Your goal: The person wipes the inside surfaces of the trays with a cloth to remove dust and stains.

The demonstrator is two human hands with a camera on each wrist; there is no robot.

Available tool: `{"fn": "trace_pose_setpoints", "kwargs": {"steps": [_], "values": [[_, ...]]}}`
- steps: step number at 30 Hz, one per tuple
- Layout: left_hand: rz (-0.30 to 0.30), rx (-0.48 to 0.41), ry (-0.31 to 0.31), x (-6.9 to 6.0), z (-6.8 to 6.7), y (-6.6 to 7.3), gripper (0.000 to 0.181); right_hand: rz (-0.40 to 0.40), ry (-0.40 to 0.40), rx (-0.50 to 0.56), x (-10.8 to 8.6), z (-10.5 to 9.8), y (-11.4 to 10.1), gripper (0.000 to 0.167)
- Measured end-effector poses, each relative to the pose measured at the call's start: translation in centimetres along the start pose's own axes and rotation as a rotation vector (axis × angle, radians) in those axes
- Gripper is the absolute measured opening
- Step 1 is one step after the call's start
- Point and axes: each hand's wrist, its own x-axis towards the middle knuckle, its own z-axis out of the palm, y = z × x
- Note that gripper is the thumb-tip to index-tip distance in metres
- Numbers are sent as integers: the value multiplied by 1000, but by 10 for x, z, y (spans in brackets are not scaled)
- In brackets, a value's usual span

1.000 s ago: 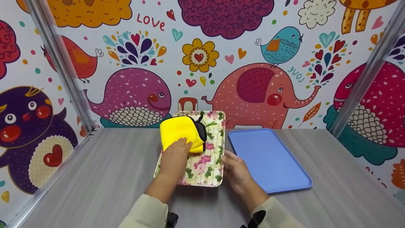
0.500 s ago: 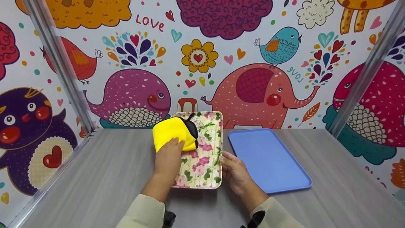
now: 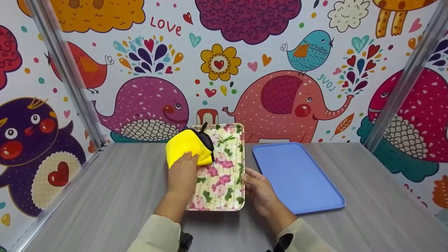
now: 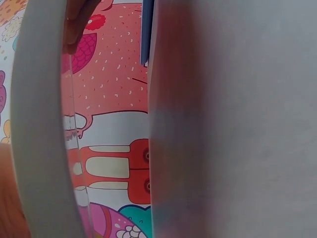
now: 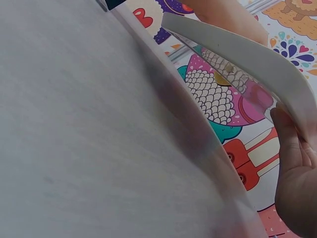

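Note:
A floral tray (image 3: 224, 175) is held above the table, its patterned face toward me. My right hand (image 3: 260, 192) grips its right edge, thumb at the front and the other fingers behind. On the tray's upper left lies a folded yellow cloth (image 3: 185, 147) with a black border, and my left hand (image 3: 183, 175) presses on it with the fingers laid over it. The left thumb is hidden. The right wrist view shows the pale tray side (image 5: 247, 54) edge-on, with my right hand (image 5: 297, 183) at its near end. In the left wrist view the tray (image 4: 42, 119) hides most of the left hand.
A blue tray (image 3: 299, 178) lies flat on the grey table (image 3: 112, 196), right of the floral one. Behind stands a wall (image 3: 217, 94) printed with cartoon animals, with metal posts (image 3: 68, 73) at the corners.
My left hand has slid left across the floral tray with the yellow cloth under it. The tray has shifted slightly left and toward me. My right hand keeps its grip.

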Motion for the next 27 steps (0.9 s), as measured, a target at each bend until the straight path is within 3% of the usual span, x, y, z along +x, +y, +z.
{"fn": "trace_pose_setpoints", "kwargs": {"steps": [4, 10, 17, 27], "values": [[-10, 6, -15, 1, -1, -1, 38, 2, -23, 2, -1, 0, 0, 52], [-58, -53, -10, 0, -2, 4, 42, 2, -28, 11, 0, -2, -1, 52], [-155, -152, -44, -2, -5, 12, 46, 2, -37, 9, 0, -3, -1, 52], [-184, -223, -69, -4, -5, 21, 45, 8, -23, 10, 0, -3, 0, 49]]}}
